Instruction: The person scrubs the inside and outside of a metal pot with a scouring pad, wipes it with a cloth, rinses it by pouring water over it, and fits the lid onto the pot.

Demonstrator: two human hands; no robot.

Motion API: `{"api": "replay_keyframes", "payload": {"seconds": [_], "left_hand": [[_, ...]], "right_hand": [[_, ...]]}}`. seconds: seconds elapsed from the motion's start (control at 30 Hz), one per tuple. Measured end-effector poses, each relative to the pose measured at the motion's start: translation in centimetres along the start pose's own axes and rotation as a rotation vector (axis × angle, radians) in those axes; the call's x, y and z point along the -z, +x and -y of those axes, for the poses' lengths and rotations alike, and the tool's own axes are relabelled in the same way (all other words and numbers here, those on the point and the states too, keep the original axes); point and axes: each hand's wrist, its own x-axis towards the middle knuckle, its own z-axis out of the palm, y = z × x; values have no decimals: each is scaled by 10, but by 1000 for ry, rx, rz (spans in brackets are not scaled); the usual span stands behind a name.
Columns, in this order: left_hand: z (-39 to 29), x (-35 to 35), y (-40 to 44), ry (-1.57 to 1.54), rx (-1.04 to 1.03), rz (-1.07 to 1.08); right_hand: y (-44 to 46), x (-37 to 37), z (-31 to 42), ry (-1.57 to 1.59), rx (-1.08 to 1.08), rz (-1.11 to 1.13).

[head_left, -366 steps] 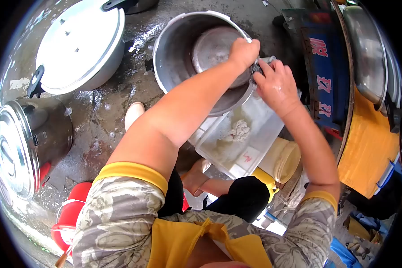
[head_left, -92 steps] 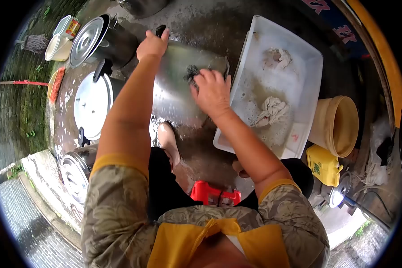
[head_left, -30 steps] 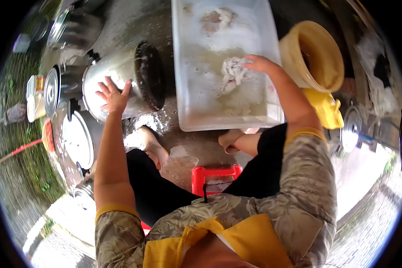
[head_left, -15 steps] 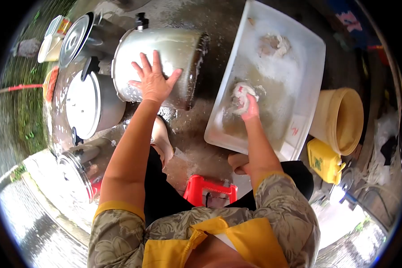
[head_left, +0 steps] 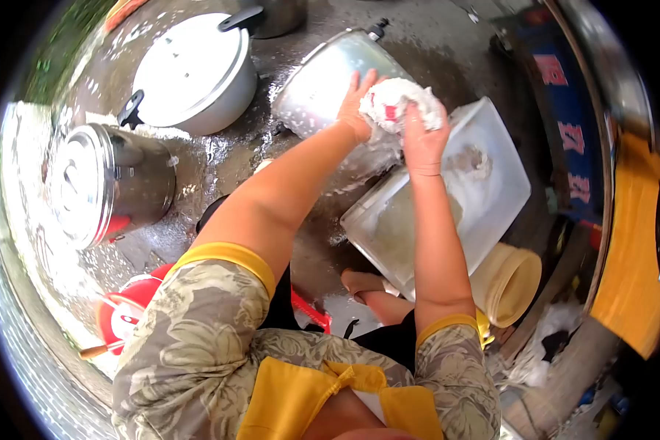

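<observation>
Wet cloth in hand beside an overturned pot

Head view, my only feed. Landmark for all entries: the silver pot [head_left: 322, 82], lying on its side on the wet floor.

Item, left hand [head_left: 355, 114]: fingers extended and slightly parted, laid against the pot's side near the cloth; I see it grasping nothing.

Item, right hand [head_left: 424, 143]: closed around the white cloth [head_left: 410, 95], thumb upon it; the far fingers are hidden from me.

Item, the cloth: bunched, sodden, marked with a red patch, at the pot's right end. A blurred run of water shows beneath it. Whether it touches the metal I cannot tell.

Item, the pot: dull sheen, pale specks along its lower side, black handle uppermost.

Item, plastic tub [head_left: 502, 183]: below and right of the pot, holding cloudy water and a second cloth [head_left: 471, 163].

Item, white-lidded pot [head_left: 187, 70]: left of the landmark, upright.

Item, beige bucket [head_left: 507, 282]: beyond the tub, well apart from the landmark.
</observation>
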Motion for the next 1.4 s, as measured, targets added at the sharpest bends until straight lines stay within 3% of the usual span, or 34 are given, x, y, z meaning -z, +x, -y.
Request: {"api": "replay_keyframes", "payload": {"seconds": [0.03,0.1,0.23,0.27,0.3,0.4,0.57,0.63,0.77,0.83,0.87,1.03,1.1,1.13,1.23,1.27,1.37,1.4], "left_hand": [[5,-2,2,203,-56,74],[13,-2,1,54,-25,47],[18,0,-13,-503,-7,-68],[17,-1,-21,-255,36,-90],[19,-1,-22,-249,33,-93],[22,-3,-16,-278,46,-208],[16,-3,-22,-408,50,-315],[21,-1,-23,-511,54,-317],[17,-3,-24,-462,72,-347],[18,0,-25,-417,62,-286],[18,3,-26,-380,68,-180],[15,15,-27,-343,79,-128],[15,5,-25,-262,87,-179],[17,-11,-18,-271,76,-279],[44,4,-6,-379,-24,-116],[53,14,-6,-253,113,-140],[86,20,-8,25,493,-326],[100,15,-9,-200,566,-172]], "right_hand": [[-3,-10,-10,-67,14,58],[-3,-24,-21,-643,491,170],[15,-51,-40,-506,320,102],[23,-59,-33,-594,232,125],[34,-70,-25,-590,234,119],[67,-93,-4,-853,-111,273],[127,-113,-40,-898,-144,244],[142,-102,-51,-948,-290,335],[111,-37,-53,-969,-326,306],[77,-10,-53,-989,-200,261],[53,1,-57,-917,-131,190],[-16,25,-61,-702,8,-16],[-25,39,-68,-431,-260,-10],[-37,52,-95,-247,-229,-140],[-67,119,-103,425,-429,-304],[-80,143,-116,654,-481,-393],[-103,222,-141,612,-775,-411],[-118,241,-167,622,-831,-429]]}}
